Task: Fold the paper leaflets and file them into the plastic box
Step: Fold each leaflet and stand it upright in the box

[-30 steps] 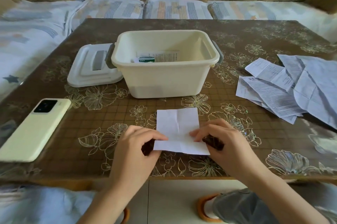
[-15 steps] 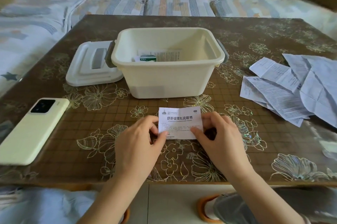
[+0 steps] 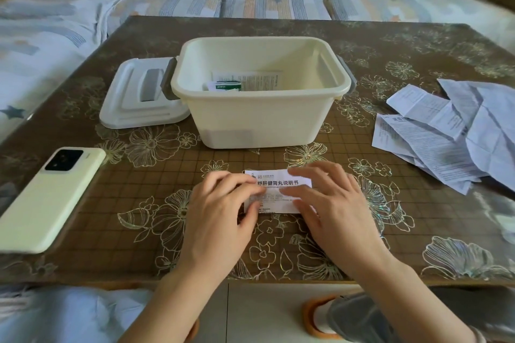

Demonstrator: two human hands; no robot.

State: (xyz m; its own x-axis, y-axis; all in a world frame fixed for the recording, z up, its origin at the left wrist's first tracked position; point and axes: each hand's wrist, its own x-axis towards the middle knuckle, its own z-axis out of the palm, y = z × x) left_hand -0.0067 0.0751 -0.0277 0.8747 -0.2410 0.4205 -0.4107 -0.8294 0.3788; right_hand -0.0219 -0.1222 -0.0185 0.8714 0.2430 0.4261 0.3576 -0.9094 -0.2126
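Folded leaflet (image 3: 274, 179) lies flat on the table (image 3: 390, 245), near edge, just in front of the plastic box (image 3: 264, 119); printed title face up. A second ago it was a taller sheet, blank side up, both hands lifting its near edge. Half a second ago that edge had come over and the sheet was half as deep, pinched at its two sides. Now the pinch is gone. Left hand (image 3: 220, 208) and right hand (image 3: 334, 208) both lie on top of it, fingers stretched out and spread, gripping nothing, pressing the paper down from either end with only the middle strip showing between them. Judgement: this fold is made and is being creased flat. The leaflet looks small enough to go into the box, though one more fold may be wanted to match the small packets already inside. Box stands open, with a few filed leaflets (image 3: 245, 80) on its floor toward the far wall. Its lid (image 3: 139, 97) lies just left, touching the box's side latch. Unfolded leaflets (image 3: 446, 142) wait in a loose overlapping heap at far right, so several rounds remain. Pale phone (image 3: 47, 197) lies face down at left, well apart from the work.
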